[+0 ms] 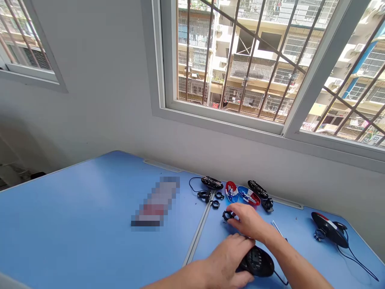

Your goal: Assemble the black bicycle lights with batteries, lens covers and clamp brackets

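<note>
From my remote post, I had the left hand point(227, 257) wrapped around a black casing point(262, 263) over the blue table point(90, 224), while the right hand point(246, 220) pinched a black ring point(226, 216) just beyond it, near the red-and-blue shells point(231, 192).

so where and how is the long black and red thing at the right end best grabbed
Probably across the middle of the long black and red thing, from above, closing on its two long sides: it tapers toward both ends, so the middle gives most to hold. Keep clear of the black ring at its left and the cord trailing on its right.
</note>
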`<action>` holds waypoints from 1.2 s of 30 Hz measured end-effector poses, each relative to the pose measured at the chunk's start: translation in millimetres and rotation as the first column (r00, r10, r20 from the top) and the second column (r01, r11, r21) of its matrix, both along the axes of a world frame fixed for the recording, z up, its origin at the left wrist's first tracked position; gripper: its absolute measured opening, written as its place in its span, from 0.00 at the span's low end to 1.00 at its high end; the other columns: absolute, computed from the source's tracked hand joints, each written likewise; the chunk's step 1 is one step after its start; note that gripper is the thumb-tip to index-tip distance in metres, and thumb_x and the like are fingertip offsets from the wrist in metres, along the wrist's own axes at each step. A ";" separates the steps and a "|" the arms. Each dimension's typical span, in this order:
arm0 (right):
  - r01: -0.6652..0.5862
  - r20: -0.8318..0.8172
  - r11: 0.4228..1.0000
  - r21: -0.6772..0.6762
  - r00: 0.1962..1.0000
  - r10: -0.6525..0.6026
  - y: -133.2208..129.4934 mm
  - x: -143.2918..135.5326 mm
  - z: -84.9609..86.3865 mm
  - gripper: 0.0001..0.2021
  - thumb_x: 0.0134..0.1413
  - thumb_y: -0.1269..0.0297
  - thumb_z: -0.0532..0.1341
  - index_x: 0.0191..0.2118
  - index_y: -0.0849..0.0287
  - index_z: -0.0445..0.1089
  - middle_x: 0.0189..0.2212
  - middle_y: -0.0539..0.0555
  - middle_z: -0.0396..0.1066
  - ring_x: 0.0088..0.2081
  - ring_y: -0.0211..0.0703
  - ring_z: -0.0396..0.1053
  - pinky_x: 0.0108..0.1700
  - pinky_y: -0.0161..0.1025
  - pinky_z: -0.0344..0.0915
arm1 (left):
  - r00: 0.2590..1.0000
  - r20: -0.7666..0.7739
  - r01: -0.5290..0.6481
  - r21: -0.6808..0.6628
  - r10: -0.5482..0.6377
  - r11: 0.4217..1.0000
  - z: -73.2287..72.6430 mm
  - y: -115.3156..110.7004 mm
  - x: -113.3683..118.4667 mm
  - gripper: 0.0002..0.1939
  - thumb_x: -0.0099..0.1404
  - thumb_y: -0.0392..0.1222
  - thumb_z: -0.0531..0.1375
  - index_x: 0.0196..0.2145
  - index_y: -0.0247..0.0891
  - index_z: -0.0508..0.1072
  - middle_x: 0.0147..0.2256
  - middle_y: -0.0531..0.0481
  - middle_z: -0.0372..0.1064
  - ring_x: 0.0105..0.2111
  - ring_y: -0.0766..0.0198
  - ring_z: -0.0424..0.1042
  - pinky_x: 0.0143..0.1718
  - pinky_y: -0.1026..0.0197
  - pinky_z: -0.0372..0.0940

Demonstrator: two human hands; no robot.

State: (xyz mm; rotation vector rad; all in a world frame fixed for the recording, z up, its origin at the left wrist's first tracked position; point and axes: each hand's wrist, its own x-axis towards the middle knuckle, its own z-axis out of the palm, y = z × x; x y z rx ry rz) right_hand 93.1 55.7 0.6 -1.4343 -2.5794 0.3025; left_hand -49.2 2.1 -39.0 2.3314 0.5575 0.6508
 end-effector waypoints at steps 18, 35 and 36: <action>0.137 -0.062 0.990 -0.016 0.988 -0.138 -17.7 44.8 -17.3 0.19 0.53 0.75 0.60 0.51 0.54 0.72 0.40 0.55 0.73 0.40 0.46 0.71 0.40 0.36 0.63 | 0.991 0.055 -0.123 -0.015 0.123 0.992 -10.3 -1.7 -0.6 0.26 0.46 0.31 0.65 0.45 0.38 0.68 0.41 0.45 0.72 0.38 0.54 0.69 0.42 0.56 0.66; 0.107 -0.086 0.993 0.056 0.991 -0.102 -18.5 46.3 -27.1 0.11 0.62 0.65 0.55 0.45 0.57 0.73 0.36 0.56 0.75 0.39 0.49 0.71 0.41 0.41 0.63 | 0.993 0.007 -0.119 0.011 0.119 0.993 -16.0 1.5 -3.3 0.32 0.50 0.39 0.69 0.52 0.41 0.65 0.46 0.44 0.71 0.43 0.51 0.70 0.47 0.53 0.67; 0.109 -0.131 0.992 0.068 0.986 -0.100 -17.5 46.9 -29.3 0.10 0.62 0.64 0.55 0.43 0.57 0.73 0.35 0.56 0.76 0.38 0.48 0.71 0.40 0.41 0.63 | 0.993 0.011 -0.114 0.020 0.113 0.993 -15.4 1.0 -4.0 0.32 0.51 0.40 0.68 0.53 0.42 0.64 0.47 0.43 0.70 0.44 0.50 0.70 0.48 0.52 0.67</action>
